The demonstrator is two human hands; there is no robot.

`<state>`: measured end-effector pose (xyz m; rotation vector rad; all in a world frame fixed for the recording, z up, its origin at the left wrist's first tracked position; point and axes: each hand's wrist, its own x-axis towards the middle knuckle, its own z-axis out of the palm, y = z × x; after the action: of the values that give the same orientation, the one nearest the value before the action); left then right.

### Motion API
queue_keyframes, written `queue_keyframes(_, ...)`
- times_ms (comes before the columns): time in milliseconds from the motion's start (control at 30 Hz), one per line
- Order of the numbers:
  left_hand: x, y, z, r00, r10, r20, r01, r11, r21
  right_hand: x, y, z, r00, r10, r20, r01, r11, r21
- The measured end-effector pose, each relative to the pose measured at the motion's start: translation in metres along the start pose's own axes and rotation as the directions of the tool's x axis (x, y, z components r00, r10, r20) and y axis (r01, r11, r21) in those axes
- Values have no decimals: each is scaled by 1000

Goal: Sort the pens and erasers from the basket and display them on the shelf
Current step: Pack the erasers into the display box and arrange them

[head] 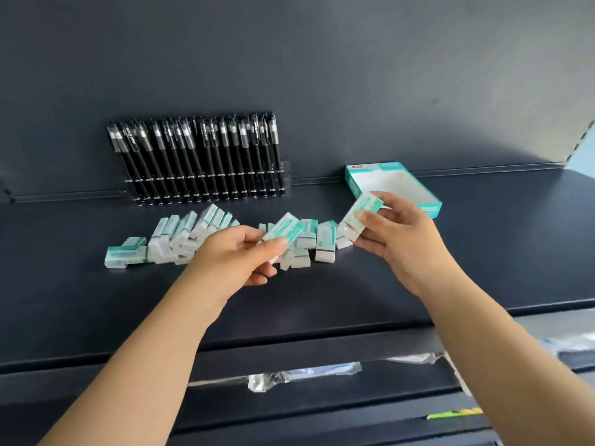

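Note:
Several black pens [199,156] lean in a row against the dark back wall of the shelf [483,239]. In front of them lies a loose heap of white erasers in teal sleeves [180,236]. My left hand [238,255] pinches one eraser [283,231] above the heap. My right hand [399,233] grips another eraser [360,212] just in front of an open teal and white eraser box [380,181]. The box looks empty inside.
The shelf's front edge [289,329] runs across below my forearms. Lower down are more dark shelf levels with crumpled clear plastic wrap [289,376] and a yellow-green label strip [454,413] at the lower right.

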<state>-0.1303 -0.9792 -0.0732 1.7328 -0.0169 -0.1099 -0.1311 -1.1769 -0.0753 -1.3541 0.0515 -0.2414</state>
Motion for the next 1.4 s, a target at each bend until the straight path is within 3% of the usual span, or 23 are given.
queue_keyframes(100, 9, 6, 24, 999, 47, 9, -47, 998, -39, 20, -17, -33, 988, -141, -68, 124, 969, -212)
queue_keyframes(200, 29, 21, 54, 995, 101, -11, -100, 994, 42, 49, -26, -71, 968, -237, -80, 166, 848, -503)
queue_keyframes(433, 82, 56, 121, 999, 25, 40, -32, 985, 171, 92, -15, -133, 979, -24, 204, 173, 632, -756)
queue_keyframes(600, 91, 62, 151, 999, -52, 13, 53, 997, -62, 103, -15, -160, 958, 15, 288, 185, 733, -654)
queue_keyframes(700, 91, 60, 158, 999, -38, -35, 33, 990, -135, 111, -24, -163, 944, -87, 319, 289, 685, -668)
queue_keyframes(800, 93, 57, 160, 998, -30, -55, 22, 989, -145, 115, -26, -157, 914, -96, 393, 371, 585, -721)
queue_keyframes(1000, 98, 57, 158, 997, -75, -36, 69, 988, -135, 120, -26, -161, 907, -5, 421, 350, 564, -748)
queue_keyframes(1133, 100, 58, 153, 997, -78, -27, 71, 974, -217, 116, -28, -170, 901, 22, 433, 312, 660, -684)
queue_keyframes(1267, 104, 55, 157, 996, -68, 59, 83, 948, -306, 111, -31, -181, 915, 26, 402, 282, 669, -688)
queue_keyframes(1333, 106, 52, 162, 997, -55, 63, 71, 953, -294, 108, -32, -185, 912, 48, 407, 266, 686, -677)
queue_keyframes(1400, 110, 49, 165, 999, 32, 34, -29, 994, -107, 108, -36, -186, 909, 87, 409, 223, 726, -650)
